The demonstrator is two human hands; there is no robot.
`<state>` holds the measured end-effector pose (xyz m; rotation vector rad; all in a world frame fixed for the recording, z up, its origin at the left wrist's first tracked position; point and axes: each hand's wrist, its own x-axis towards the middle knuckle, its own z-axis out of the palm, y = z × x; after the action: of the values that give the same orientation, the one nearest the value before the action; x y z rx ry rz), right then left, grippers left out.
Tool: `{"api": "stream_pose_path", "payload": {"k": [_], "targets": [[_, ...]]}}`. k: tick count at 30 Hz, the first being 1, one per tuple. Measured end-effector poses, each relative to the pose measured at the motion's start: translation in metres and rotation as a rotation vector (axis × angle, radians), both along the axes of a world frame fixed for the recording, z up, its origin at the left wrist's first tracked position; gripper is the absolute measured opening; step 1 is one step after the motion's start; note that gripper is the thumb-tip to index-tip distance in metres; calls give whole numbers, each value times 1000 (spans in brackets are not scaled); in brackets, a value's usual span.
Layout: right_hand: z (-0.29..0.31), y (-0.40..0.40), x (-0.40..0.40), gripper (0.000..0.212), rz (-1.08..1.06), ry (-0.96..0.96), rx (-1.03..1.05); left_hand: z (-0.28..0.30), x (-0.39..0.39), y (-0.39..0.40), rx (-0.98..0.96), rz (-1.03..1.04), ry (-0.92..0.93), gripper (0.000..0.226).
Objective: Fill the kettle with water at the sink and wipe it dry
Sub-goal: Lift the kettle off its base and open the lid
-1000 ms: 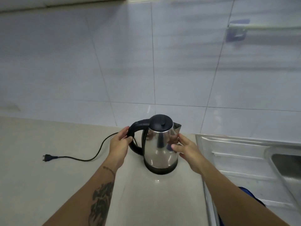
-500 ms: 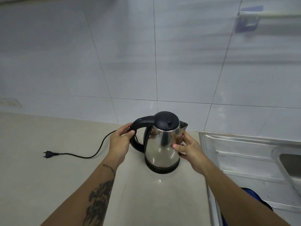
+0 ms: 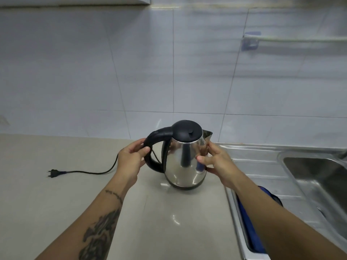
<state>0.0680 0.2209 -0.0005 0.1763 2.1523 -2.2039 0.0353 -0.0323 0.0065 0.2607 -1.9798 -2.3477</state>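
A shiny steel kettle (image 3: 183, 162) with a black lid and black handle stands upright on the beige counter (image 3: 56, 203), its lid closed and its spout pointing right. My left hand (image 3: 131, 160) curls around the black handle on the kettle's left. Against the kettle's right side my right hand (image 3: 216, 162) presses with thumb and fingers spread on the steel body. The steel sink (image 3: 319, 177) lies to the right, its basin at the frame edge.
A black power cord with its plug (image 3: 53, 173) trails left across the counter from behind the kettle. A blue cloth (image 3: 249, 222) lies on the sink's drainboard under my right forearm. A rail (image 3: 293, 39) is fixed on the tiled wall above the sink.
The kettle stays on the counter with both hands in the same grip. My view has tilted up and shifted slightly, showing more wall above.
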Motion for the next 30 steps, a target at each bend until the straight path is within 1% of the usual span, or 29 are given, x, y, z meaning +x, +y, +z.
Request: {"api": "stream_pose_path", "payload": {"k": [6, 11, 16, 25, 28, 30], "targets": [[-18, -19, 52, 61, -33, -48, -24, -20, 45, -18, -21, -49, -30, 31], [-34, -32, 81, 58, -74, -92, -40, -39, 63, -20, -27, -47, -72, 32], [-46, -34, 94, 46, -102, -134, -122, -54, 64, -18, -88, -72, -95, 31], [-61, -37, 97, 58, -183, -145, -127, -63, 64, -16, -151, -106, -67, 30], [-58, -36, 95, 65, -195, -132, -69, -57, 67, -15, -304, -98, -5, 27], [-54, -36, 95, 59, -186, -124, -12, -49, 71, -8, -480, -55, 134, 27]]}}
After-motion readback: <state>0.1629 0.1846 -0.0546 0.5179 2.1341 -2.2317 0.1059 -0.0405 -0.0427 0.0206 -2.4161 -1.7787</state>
